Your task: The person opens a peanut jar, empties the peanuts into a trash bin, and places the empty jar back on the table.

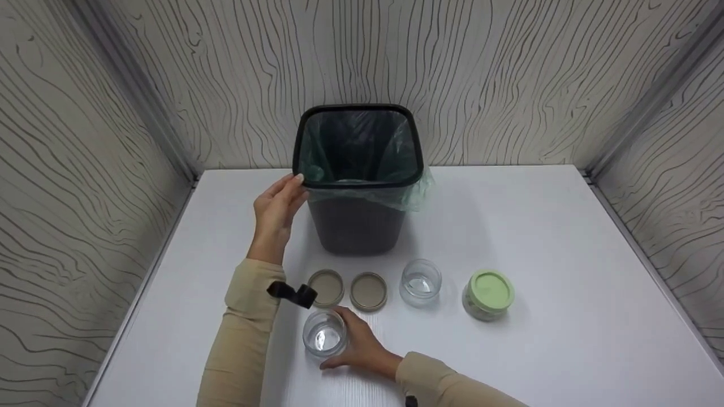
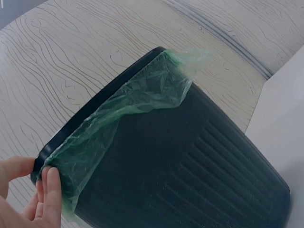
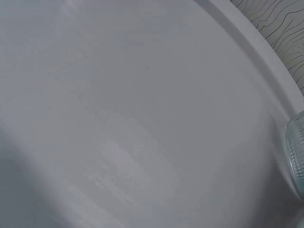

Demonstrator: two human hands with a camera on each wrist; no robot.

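Note:
At the back of the white table stands a dark trash bin (image 1: 357,226) lined with a translucent green bag (image 2: 142,97). My left hand (image 1: 274,210) pinches the bin's rim at its near left corner, thumb on one side and fingers on the other, over the bag's folded edge. Near the front, my right hand (image 1: 362,349) holds a clear open glass jar (image 1: 324,334), its thumb and fingers curved around the right side. In the right wrist view only a ribbed glass piece (image 3: 297,149) shows at the right edge; the hand is out of that frame.
Two round beige lids (image 1: 326,288) lie side by side between the bin and the held jar. Right of them stands another clear glass jar (image 1: 421,281), and farther right a jar with a light green lid (image 1: 490,293). Patterned walls (image 1: 481,73) enclose the white table (image 1: 565,254).

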